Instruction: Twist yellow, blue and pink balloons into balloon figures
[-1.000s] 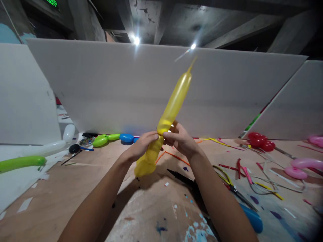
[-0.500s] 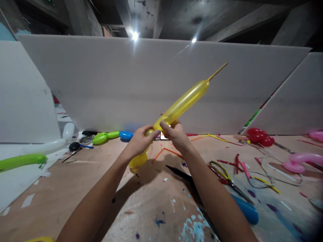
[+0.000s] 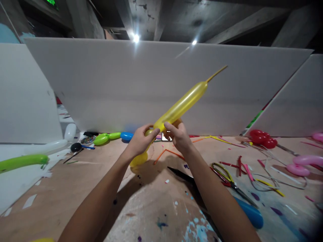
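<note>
A long yellow modelling balloon (image 3: 183, 104) slants up to the right between my hands, its thin uninflated tip at the top end. My left hand (image 3: 141, 139) is closed around its lower part, where a small round bubble shows between thumb and fingers. Below that hand, another rounded yellow section (image 3: 139, 159) hangs close to the table. My right hand (image 3: 178, 134) grips the long section near its lower end, thumb in front and fingers partly hidden behind it. Behind the hands lies a phone (image 3: 166, 136) with a lit screen, partly covered.
Scissors (image 3: 233, 183), a blue cylinder (image 3: 249, 211) and a black pointed tool (image 3: 180, 174) lie by my right forearm. Red balloons (image 3: 262, 138), pink balloons (image 3: 299, 164) and scraps are at the right. Green balloons (image 3: 102, 138) sit at the left. A white panel (image 3: 113, 84) stands behind.
My right hand has shifted slightly right along the balloon, its fingers now curled lower. The left hand keeps its hold. The whole view has moved a little.
</note>
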The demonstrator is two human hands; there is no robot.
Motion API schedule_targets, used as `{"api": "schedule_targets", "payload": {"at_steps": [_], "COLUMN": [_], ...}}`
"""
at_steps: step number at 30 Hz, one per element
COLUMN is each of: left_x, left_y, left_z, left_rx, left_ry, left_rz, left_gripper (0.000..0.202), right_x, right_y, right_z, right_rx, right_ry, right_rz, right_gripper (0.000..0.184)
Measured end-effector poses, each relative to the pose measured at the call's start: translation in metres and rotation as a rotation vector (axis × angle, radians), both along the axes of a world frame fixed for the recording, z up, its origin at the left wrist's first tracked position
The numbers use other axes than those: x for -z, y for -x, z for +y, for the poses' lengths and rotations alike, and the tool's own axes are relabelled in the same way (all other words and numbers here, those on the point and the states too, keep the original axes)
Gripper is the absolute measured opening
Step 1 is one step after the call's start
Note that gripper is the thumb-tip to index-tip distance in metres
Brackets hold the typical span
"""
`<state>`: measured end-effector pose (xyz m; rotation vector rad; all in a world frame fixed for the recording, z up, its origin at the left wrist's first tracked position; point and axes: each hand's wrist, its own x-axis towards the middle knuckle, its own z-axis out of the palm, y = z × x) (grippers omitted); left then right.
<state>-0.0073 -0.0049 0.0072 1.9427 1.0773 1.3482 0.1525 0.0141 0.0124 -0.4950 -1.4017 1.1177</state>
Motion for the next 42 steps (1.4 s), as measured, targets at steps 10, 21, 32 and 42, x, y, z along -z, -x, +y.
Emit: {"api": "schedule_targets", "payload": {"at_steps": [10, 21, 32, 42], "left_x": [-0.007, -0.008, -0.005, -0.004], "left_y": [0.004, 0.006, 0.003, 0.003], "left_z": [-0.008, -0.012, -0.01, -0.01], "left_rx": [-0.113, -0.014, -0.027, -0.026], "left_ry": [-0.056, -0.04, -0.018, -0.041], "left_rz": [-0.08, -0.095, -0.06, -0.077], "left_gripper": [0.038, 0.038, 0.042, 0.044], "right_x": [0.005, -0.004, -0.003, -0.006], "right_y": [0.003, 0.0, -0.004, -0.002], "right_z": [0.001, -0.006, -0.002, -0.003], "right_rx": [0.026, -0.09, -0.012, -0.057], "right_ry": [-0.016, 0.05, 0.063, 0.084], "right_rz": [0.006, 0.05, 0.095, 0.104], "right_gripper": [0.034, 0.03, 0.037, 0.042]}}
